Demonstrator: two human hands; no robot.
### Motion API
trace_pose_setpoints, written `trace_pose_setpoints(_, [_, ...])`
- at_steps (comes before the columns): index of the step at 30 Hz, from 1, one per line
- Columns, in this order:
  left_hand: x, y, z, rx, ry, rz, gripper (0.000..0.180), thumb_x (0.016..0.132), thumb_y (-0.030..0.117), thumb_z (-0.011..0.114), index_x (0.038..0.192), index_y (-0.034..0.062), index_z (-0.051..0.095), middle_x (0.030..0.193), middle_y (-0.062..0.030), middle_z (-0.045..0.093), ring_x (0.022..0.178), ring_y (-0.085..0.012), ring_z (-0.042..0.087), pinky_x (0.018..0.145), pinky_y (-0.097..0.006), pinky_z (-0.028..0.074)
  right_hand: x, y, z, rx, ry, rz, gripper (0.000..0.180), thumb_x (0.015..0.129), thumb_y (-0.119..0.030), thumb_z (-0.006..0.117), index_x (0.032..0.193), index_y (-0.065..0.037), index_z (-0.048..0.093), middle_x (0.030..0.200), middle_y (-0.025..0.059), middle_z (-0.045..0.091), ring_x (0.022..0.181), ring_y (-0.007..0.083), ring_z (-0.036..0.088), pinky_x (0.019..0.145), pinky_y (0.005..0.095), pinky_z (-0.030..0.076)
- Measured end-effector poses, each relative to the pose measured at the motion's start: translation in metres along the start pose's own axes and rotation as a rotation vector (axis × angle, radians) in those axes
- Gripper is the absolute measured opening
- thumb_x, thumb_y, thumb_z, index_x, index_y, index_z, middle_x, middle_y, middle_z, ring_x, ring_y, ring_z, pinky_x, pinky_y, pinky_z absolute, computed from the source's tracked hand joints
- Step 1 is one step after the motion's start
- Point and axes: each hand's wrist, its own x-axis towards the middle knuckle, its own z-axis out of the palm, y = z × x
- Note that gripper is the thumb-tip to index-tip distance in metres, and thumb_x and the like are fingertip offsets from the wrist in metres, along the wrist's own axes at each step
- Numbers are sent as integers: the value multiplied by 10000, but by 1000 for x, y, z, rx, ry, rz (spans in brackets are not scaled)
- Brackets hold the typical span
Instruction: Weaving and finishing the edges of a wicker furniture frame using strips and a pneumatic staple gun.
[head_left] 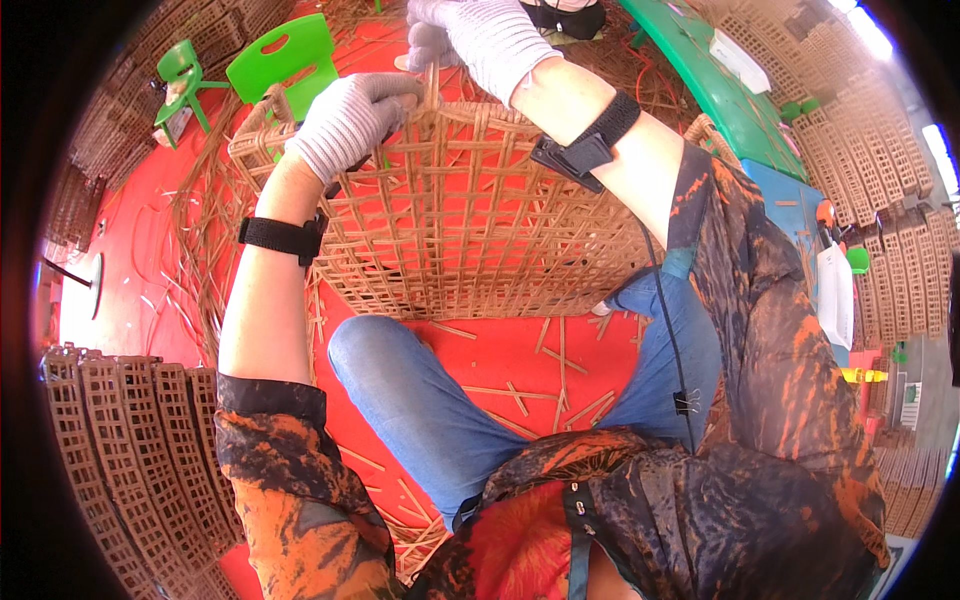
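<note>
A brown open-weave basket (450,220) stands tilted between my legs, its upper rim toward the far side. My left hand (350,122), in a white knit glove, is closed on the rim at the basket's left, fingers curled by an upright strip. This narrow brown strip (432,88) rises from the rim to the fingers of my right hand (482,42). Also gloved, that hand is closed at the strip's upper end beyond the rim; its fingertips are partly hidden. Black straps circle both wrists.
Loose strips (520,395) litter the red floor. Stacked baskets (140,460) stand at the near left, with more stacks (860,150) along the right. A green chair (285,65) is beyond my left hand. A green table (705,75) lies to the far right.
</note>
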Motion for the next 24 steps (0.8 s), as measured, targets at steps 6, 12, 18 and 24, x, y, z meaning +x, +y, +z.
trace_pose_setpoints(6, [-6, 5, -1, 56, 0, 12, 284, 927, 272, 623, 1128, 110, 742, 814, -122, 714, 729, -239, 682, 747, -369, 547, 7, 20, -15, 134, 0, 64, 135, 994, -98, 581, 872, -42, 598, 660, 79, 615, 536, 224, 612, 537, 353, 520])
trace_pose_setpoints(12, [-9, 7, -3, 52, -43, -24, 269, 932, 253, 617, 1127, 115, 739, 809, -119, 718, 734, -239, 692, 752, -368, 551, -2, 10, -10, -91, 92, 53, 183, 987, -157, 634, 903, 5, 655, 717, 110, 694, 609, 234, 702, 579, 339, 561])
trace_pose_setpoints(18, [-11, 6, -3, 38, -17, -3, 265, 936, 249, 612, 1121, 110, 741, 812, -115, 721, 741, -235, 696, 752, -365, 551, -7, 10, -7, -52, 71, 39, 175, 990, -143, 629, 926, 19, 640, 726, 135, 687, 617, 270, 702, 606, 372, 581])
trace_pose_setpoints(24, [-8, 1, -3, 17, -31, -35, 259, 931, 252, 620, 1119, 123, 742, 833, -120, 727, 766, -264, 700, 771, -378, 550, -24, -8, 8, -27, 56, -21, 147, 988, -117, 626, 930, 17, 645, 732, 130, 688, 600, 234, 686, 602, 352, 582])
